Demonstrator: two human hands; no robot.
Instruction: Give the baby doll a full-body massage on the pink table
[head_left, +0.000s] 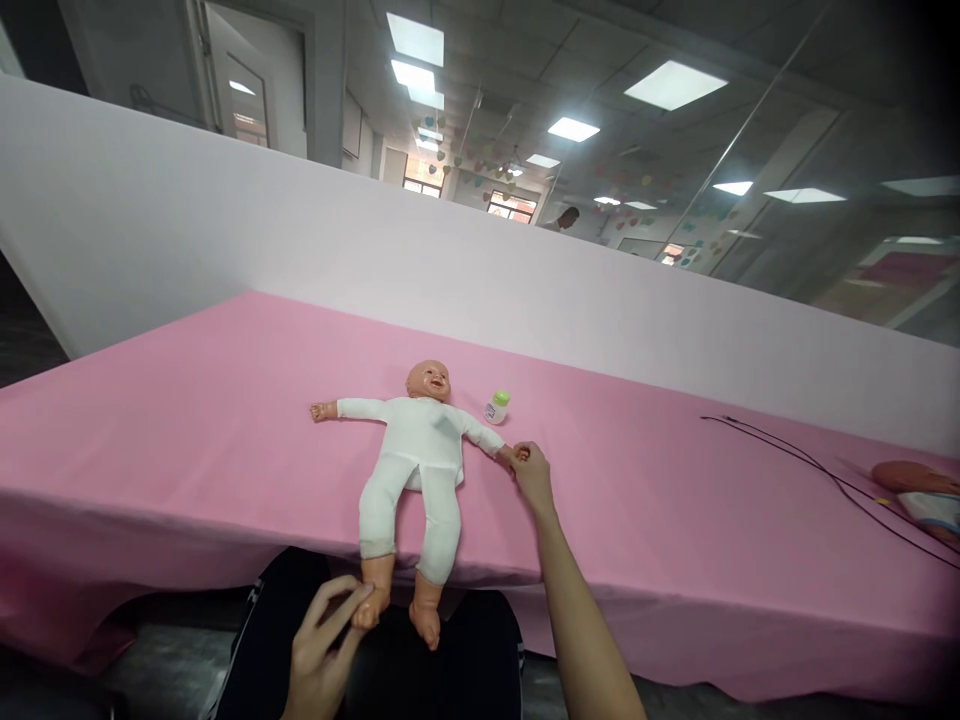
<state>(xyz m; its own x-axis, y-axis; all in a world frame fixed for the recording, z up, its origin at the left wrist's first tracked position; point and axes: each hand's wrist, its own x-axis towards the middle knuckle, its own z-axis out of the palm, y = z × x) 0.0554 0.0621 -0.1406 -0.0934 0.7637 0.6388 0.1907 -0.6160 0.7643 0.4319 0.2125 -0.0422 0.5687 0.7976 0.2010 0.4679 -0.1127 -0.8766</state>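
A baby doll (421,440) in a white cloth suit lies on its back on the pink-covered table (630,480), arms spread and legs over the front edge. My right hand (532,472) has its fingers closed round the doll's hand at the end of the outstretched arm on the right. Down at the front edge, my left hand (326,635) grips the doll's foot on the left between thumb and fingers. Close to the doll's shoulder stands a small bottle (496,408) with a green cap.
Thin black cables (810,462) run across the table on the right. Another doll (911,490) lies partly out of view at the right edge. A white partition (480,270) rises behind the table, and beyond it a person's head (568,217) shows.
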